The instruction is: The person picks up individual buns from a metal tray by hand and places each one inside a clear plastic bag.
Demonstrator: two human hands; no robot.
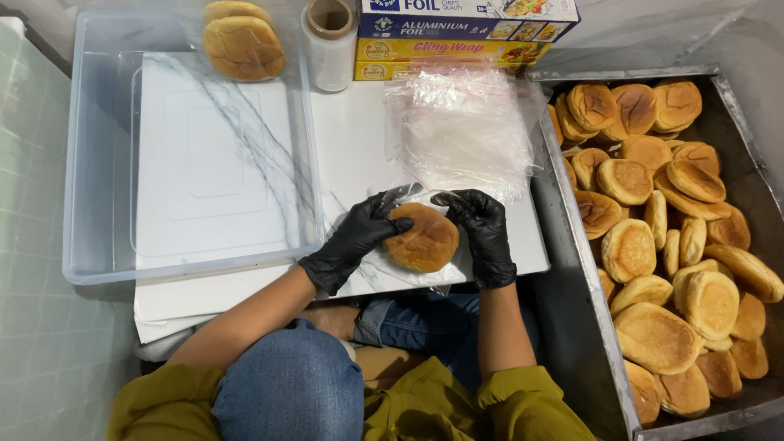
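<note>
One round brown bun (422,238) lies on a sheet of clear plastic film (384,265) at the near edge of a white board (351,147), between two black-gloved hands. The left hand (353,237) curls around the bun's left side, fingertips touching its top; the right hand (483,229) rests against its right side, fingers bent and pinching the film's upper edge. Just beyond lies a stack of clear plastic bags (461,131). Left of the hands sits a clear plastic tub (98,163) with two wrapped buns (241,41) at its far corner. A film roll (329,45) and wrap boxes (457,37) stand behind. A metal tray (572,237) heaped with loose buns (661,229) is on the right.
</note>
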